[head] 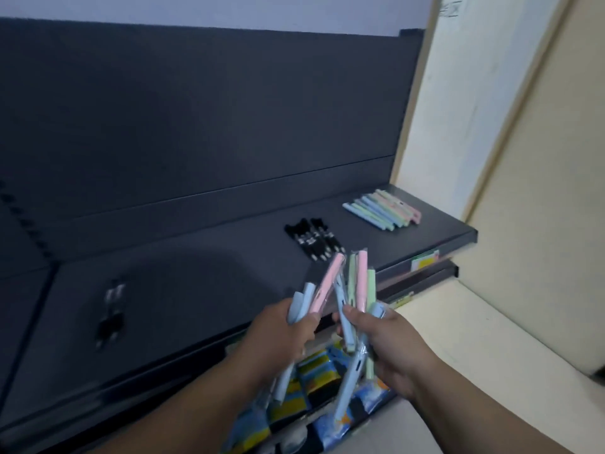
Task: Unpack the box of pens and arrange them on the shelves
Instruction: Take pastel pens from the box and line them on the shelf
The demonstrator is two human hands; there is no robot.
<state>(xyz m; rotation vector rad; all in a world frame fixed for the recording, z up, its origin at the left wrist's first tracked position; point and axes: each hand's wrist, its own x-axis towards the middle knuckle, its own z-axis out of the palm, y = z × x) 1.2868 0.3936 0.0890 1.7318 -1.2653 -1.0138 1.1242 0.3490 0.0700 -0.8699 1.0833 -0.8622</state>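
Observation:
My left hand [283, 332] grips a bundle of wrapped pastel pens [322, 291], blue ones and a pink one, fanned upward. My right hand [386, 342] grips a second bundle of pens [361, 280], pink, green and blue, crossing the first bundle. Both hands hover in front of the dark grey shelf [203, 290]. On the shelf lie a row of pastel pens [383, 209] at the far right, a group of black pens [314, 239] in the middle, and a few black-and-white pens [111, 309] at the left. No box is visible.
A dark back panel [196, 109] rises behind the shelf. A cream wall and door frame [491, 142] stand at the right. Below the shelf edge, a lower shelf holds blue and yellow packets [317, 385]. The pale floor [491, 355] lies at the lower right.

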